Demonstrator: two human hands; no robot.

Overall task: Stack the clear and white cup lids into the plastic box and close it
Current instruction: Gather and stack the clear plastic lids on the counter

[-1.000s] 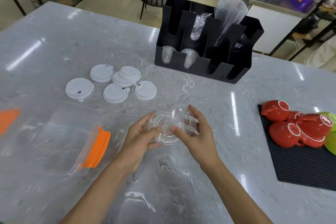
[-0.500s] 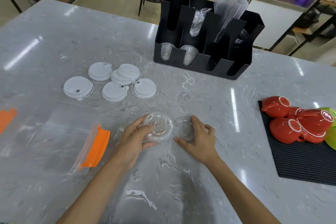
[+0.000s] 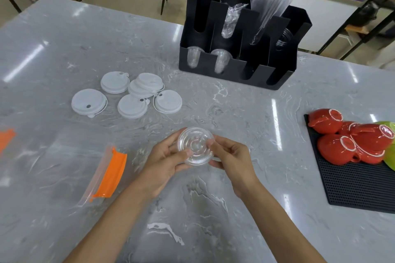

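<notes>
Both hands hold a small stack of clear cup lids (image 3: 195,145) just above the marble table. My left hand (image 3: 164,161) grips the stack's left rim with thumb and fingers. My right hand (image 3: 232,159) pinches its right rim. Several white cup lids (image 3: 130,93) lie loose on the table beyond my left hand, some overlapping. The clear plastic box (image 3: 53,162) sits open at the left, with an orange clip (image 3: 111,175) on its near right side and another orange clip (image 3: 6,137) at the far left edge.
A black cup organiser (image 3: 239,49) with clear cups and plastic sleeves stands at the back centre. A black mat (image 3: 350,186) at the right carries red cups (image 3: 350,143) upside down and a green one (image 3: 390,156). Bare marble table (image 3: 213,220) lies in front of me.
Half a second ago a clear lid lay under each hand on the table. Now the lids are together in one stack, lifted and held between both hands.
</notes>
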